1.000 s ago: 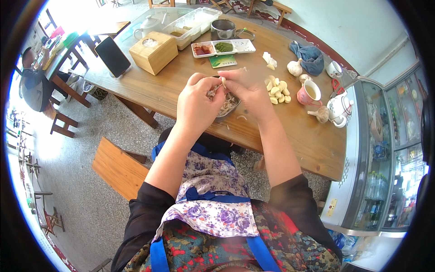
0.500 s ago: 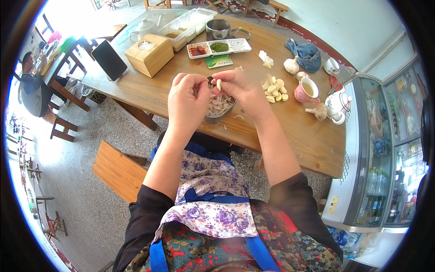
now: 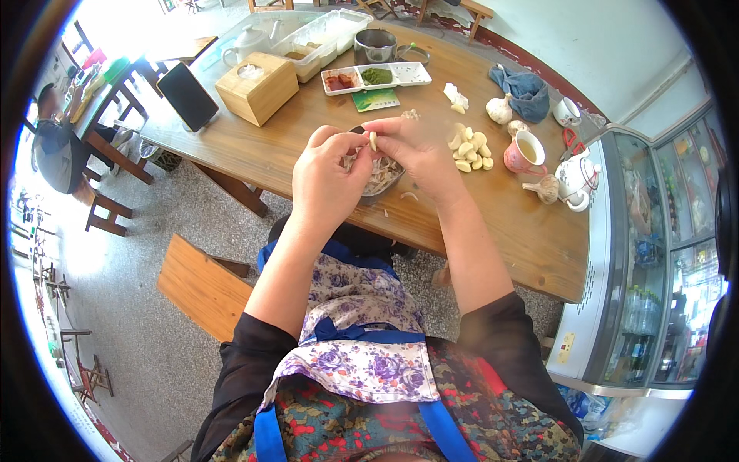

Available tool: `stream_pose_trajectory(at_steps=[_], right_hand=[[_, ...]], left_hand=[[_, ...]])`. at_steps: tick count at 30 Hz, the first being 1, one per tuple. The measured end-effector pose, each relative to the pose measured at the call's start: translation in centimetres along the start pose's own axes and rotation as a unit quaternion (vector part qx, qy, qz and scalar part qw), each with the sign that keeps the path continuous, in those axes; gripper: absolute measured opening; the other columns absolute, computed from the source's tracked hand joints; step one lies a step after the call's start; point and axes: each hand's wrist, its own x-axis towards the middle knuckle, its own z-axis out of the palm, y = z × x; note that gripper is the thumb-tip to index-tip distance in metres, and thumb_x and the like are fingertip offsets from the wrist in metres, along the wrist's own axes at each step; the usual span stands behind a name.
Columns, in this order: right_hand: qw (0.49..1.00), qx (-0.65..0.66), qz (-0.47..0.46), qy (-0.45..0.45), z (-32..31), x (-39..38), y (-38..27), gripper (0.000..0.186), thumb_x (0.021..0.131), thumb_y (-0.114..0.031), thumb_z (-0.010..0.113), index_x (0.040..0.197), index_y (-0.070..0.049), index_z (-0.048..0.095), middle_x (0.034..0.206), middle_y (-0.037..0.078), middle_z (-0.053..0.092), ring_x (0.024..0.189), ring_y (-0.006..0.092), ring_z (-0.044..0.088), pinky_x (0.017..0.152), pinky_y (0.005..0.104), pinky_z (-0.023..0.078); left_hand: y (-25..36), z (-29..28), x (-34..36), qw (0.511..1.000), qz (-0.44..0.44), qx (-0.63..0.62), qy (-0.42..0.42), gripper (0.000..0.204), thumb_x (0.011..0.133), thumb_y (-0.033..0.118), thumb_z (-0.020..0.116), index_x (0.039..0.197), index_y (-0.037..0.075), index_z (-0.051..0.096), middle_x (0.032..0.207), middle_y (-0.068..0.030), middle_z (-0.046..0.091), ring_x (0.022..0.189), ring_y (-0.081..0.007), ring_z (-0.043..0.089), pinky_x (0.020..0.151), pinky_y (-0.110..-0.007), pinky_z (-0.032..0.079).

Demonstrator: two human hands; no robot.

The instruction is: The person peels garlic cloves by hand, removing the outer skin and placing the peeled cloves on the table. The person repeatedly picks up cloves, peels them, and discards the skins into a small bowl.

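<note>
A pale garlic clove (image 3: 373, 142) is pinched upright in the fingertips of my right hand (image 3: 419, 154). My left hand (image 3: 327, 169) is closed, its thumb and forefinger pressed together against the clove's left side. Both hands are held over a dark bowl (image 3: 372, 199) filled with papery garlic skins (image 3: 382, 179). To the right of my right hand lies a pile of peeled cloves (image 3: 470, 148). Whole garlic bulbs (image 3: 499, 111) sit beyond the pile, and another garlic bulb (image 3: 543, 189) rests nearer the table's right end.
On the wooden table (image 3: 493, 231) stand a pink cup (image 3: 523, 152), a teapot (image 3: 577, 177), a wooden tissue box (image 3: 257, 88), a propped phone (image 3: 187, 97) and a three-part dish (image 3: 376, 78). A glass-door fridge (image 3: 639, 254) adjoins the right end. Another person (image 3: 55, 146) sits far left.
My left fingertips have moved right and now meet the clove; half a second ago they were apart from it. The view has shifted slightly.
</note>
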Motion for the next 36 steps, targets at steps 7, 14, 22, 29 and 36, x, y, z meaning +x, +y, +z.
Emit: stream_pose_trajectory(at_steps=[7,14,22,29,36], right_hand=[[0.999,-0.026,-0.028,-0.009,0.0,0.1,0.2,0.024,0.096,-0.002,0.064,0.118,0.003,0.071,0.100,0.004,0.072,0.089,0.0094,0.066,0.082,0.0247,0.054],[0.999,0.021,0.004,-0.030,0.0,0.0,0.6,0.029,0.094,0.000,0.066,0.123,0.005,0.068,0.103,0.007,0.073,0.091,0.0099,0.067,0.084,0.0251,0.055],[0.998,0.055,0.021,-0.032,0.0,-0.2,0.4,0.028,0.094,0.002,0.064,0.122,0.003,0.066,0.107,0.006,0.072,0.091,0.0122,0.069,0.084,0.0257,0.056],[0.981,-0.103,-0.039,0.158,-1.9,0.8,0.4,0.018,0.094,-0.001,0.065,0.111,-0.001,0.071,0.099,0.003,0.070,0.082,0.0093,0.066,0.076,0.0248,0.054],[0.755,-0.570,-0.063,0.320,-8.4,1.2,2.8,0.012,0.082,-0.007,0.070,0.093,-0.008,0.075,0.091,0.011,0.071,0.087,0.0288,0.068,0.083,0.0416,0.048]], left_hand=[[-0.3,0.1,0.0,1.000,-0.012,0.003,0.003,0.008,0.085,0.010,0.073,0.089,0.003,0.073,0.087,-0.0109,0.067,0.073,-0.0257,0.069,0.068,-0.036,0.056],[-0.3,0.4,0.0,0.999,-0.021,-0.018,0.022,0.007,0.085,0.008,0.072,0.088,0.002,0.070,0.087,-0.0110,0.065,0.073,-0.0238,0.067,0.068,-0.034,0.056],[-0.7,-0.1,0.3,0.996,-0.060,-0.047,0.046,0.006,0.087,0.005,0.070,0.090,0.001,0.068,0.090,-0.0107,0.062,0.073,-0.0209,0.064,0.068,-0.032,0.054],[-1.0,-0.1,0.0,0.999,-0.033,0.037,0.021,0.009,0.088,0.010,0.067,0.090,0.002,0.069,0.089,-0.0109,0.064,0.078,-0.0264,0.066,0.072,-0.036,0.053],[-1.1,0.5,0.1,0.996,0.009,0.080,-0.028,0.011,0.088,0.013,0.070,0.090,0.003,0.073,0.088,-0.0116,0.067,0.076,-0.0331,0.067,0.069,-0.038,0.054]])
